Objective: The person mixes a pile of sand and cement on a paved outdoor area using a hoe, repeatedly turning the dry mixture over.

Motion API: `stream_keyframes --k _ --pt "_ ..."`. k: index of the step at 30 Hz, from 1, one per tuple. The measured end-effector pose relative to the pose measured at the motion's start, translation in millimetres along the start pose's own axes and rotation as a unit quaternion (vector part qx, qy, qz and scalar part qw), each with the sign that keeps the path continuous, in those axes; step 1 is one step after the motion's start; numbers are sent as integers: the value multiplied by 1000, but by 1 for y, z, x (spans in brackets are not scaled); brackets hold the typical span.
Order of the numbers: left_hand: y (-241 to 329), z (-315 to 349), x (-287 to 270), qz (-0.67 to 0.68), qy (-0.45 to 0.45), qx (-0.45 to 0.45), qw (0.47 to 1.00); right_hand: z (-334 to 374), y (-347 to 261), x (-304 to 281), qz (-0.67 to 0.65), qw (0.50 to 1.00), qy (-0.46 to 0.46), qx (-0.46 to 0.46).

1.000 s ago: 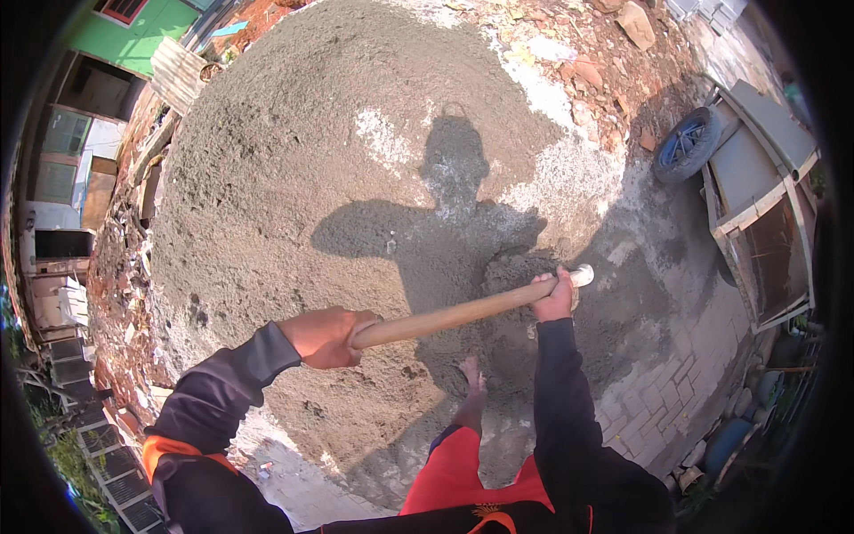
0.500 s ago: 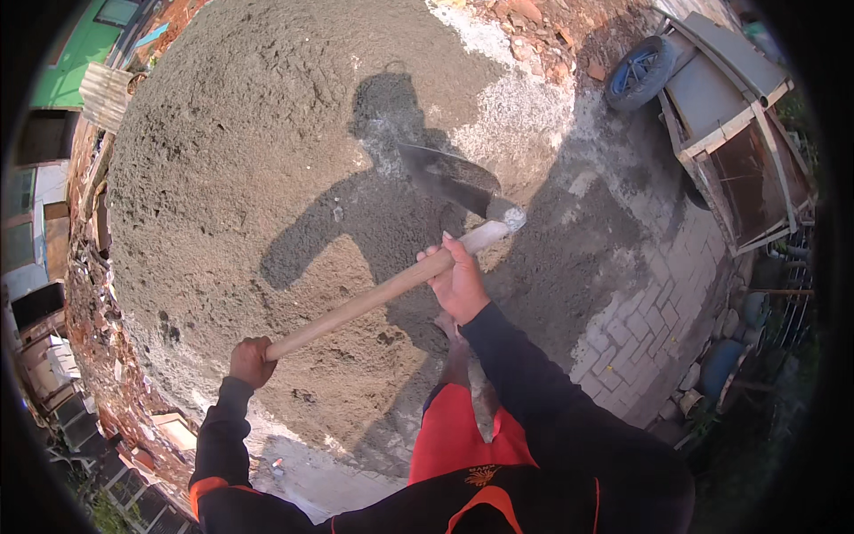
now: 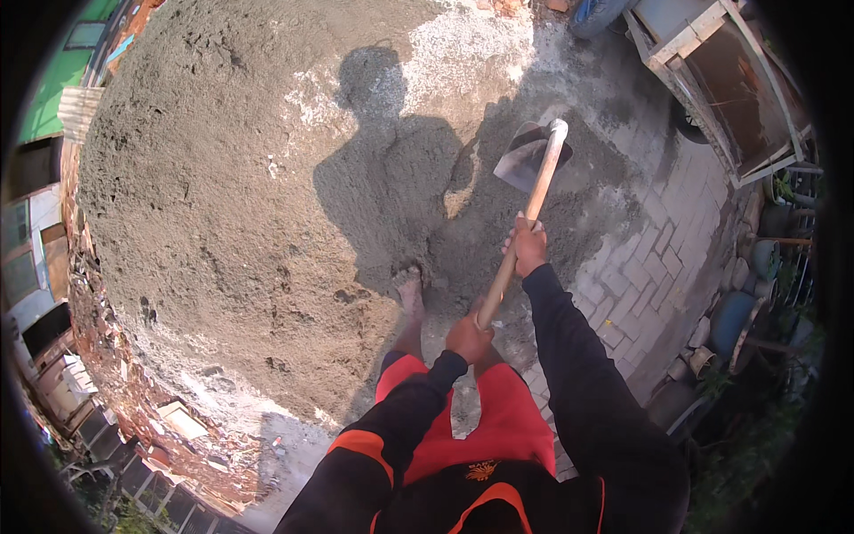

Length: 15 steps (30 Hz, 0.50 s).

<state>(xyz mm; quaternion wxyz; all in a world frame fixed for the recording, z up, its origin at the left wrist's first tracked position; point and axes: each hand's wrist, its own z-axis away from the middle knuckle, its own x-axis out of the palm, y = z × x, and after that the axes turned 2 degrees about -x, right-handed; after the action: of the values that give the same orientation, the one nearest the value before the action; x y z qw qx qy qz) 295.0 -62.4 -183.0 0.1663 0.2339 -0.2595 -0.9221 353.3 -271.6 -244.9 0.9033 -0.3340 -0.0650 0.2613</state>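
Both of my hands are wrapped round the wooden handle of a hoe [image 3: 542, 182]. My left hand [image 3: 470, 338] grips the handle's near end, close in front of my legs. Farther up the shaft, my right hand [image 3: 527, 242] is closed round it. The hoe's broad metal blade [image 3: 520, 160] is down at the grey, wet-looking mix on the right of the heap; whether its edge is sunk in, I cannot tell. A wide heap of grey sand or mortar [image 3: 205, 196] spreads ahead and to the left. My bare foot [image 3: 409, 289] stands at its edge.
A wheeled cart with wooden framing [image 3: 703, 80] stands at the far right. Grey paving blocks [image 3: 658, 276] run along the right side, with pots and a blue container [image 3: 728, 319] beyond. Broken brick rubble [image 3: 124, 392] borders the heap on the left. My shadow falls across the heap.
The hoe has swung from a slanting hold across my body to pointing away on the right, its blade lower. My left hand has come right and nearer my legs. The view has shifted right.
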Motion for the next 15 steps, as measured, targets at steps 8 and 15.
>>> stream_keyframes --k 8,15 --pt "-22 -82 -17 -50 50 -30 997 -53 43 74 90 995 -16 -26" --pt "-90 61 -28 -93 -37 -168 981 64 200 64 196 964 -56 172"
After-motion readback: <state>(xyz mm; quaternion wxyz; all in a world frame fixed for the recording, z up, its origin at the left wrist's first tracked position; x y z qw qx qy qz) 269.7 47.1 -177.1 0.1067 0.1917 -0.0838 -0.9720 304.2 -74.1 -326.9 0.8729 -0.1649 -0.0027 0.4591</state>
